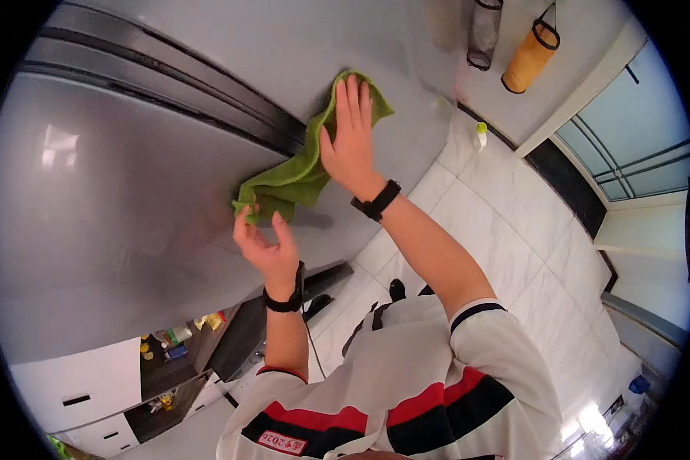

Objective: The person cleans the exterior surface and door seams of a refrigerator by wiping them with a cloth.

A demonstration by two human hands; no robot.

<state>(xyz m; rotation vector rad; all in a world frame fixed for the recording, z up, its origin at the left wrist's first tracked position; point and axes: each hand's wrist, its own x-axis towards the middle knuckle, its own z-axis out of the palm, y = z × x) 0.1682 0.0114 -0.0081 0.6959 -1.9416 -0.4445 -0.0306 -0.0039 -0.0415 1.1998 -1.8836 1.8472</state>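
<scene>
A green cloth (299,172) lies crumpled against a grey, glossy appliance door (130,184) that looks like a refrigerator's. My right hand (350,142) presses flat on the cloth's upper part, its fingers stretched out and the thumb apart. At the lower left end of the cloth, my left hand (268,249) is half curled, with its fingertips touching the edge and the thumb spread away. Both wrists wear black bands. A dark recessed groove (184,77) runs diagonally across the door front and ends behind the cloth.
An orange bag holder (530,57) and a grey mesh one (483,34) hang on the wall. A white bottle with a yellow-green cap (481,136) stands on the tiled floor (506,222). White drawers (77,391) and shelves with small packets (169,345) are at lower left.
</scene>
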